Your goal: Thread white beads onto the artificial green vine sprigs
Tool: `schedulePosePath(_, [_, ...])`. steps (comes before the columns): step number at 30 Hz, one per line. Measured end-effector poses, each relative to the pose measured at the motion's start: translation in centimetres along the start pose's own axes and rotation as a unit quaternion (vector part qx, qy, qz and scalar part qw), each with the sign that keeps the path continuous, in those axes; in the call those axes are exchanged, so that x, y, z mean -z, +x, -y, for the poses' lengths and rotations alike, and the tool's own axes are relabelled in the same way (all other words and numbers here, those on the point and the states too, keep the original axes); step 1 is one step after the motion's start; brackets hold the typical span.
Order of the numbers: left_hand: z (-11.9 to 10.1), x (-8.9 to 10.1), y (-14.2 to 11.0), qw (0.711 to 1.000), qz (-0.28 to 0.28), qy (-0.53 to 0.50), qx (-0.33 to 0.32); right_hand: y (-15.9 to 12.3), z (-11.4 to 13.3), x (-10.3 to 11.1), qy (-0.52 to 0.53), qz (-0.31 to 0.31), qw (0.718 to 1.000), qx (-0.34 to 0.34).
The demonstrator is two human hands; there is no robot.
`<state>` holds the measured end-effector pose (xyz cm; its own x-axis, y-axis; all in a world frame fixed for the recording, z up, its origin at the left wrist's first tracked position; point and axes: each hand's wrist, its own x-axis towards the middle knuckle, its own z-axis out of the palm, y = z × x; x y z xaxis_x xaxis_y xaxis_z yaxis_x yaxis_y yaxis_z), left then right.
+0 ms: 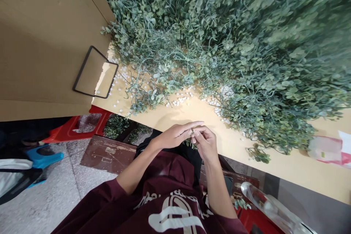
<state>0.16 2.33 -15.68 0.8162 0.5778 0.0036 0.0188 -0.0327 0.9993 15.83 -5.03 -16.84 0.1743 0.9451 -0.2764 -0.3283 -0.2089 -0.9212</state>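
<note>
My left hand (175, 135) and my right hand (205, 142) meet just off the near edge of the tan table (192, 113). Both pinch a small green sprig (192, 142) between their fingertips; most of it hangs hidden below the fingers. A huge heap of artificial green foliage (233, 44) covers the table beyond the hands. Small white bits (181, 98) lie scattered along the heap's near edge.
A black wire frame (94, 73) stands at the table's left end by a tan board. A red stool (79, 126) and a blue object (44, 155) sit on the floor. A clear plastic bag (326, 150) lies on the right, a clear bottle (268, 204) below.
</note>
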Motion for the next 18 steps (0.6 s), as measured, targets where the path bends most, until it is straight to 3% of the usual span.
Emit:
schedulePosePath(7, [0.1,0.1,-0.1,1.0,-0.008,0.022,-0.005,-0.5,0.0,-0.2,-0.084,-0.007,0.995,0.054])
schedulePosePath(13, [-0.3,-0.2,-0.4,0.998,-0.046,0.047,0.005,-0.4,2.6,-0.1,-0.264,0.033,0.958,0.104])
schedulePosePath(18, [-0.5,-0.9,-1.4,0.998,-0.067,-0.004,0.01,-0.7,4.7,0.3,-0.298,0.064,0.945,0.12])
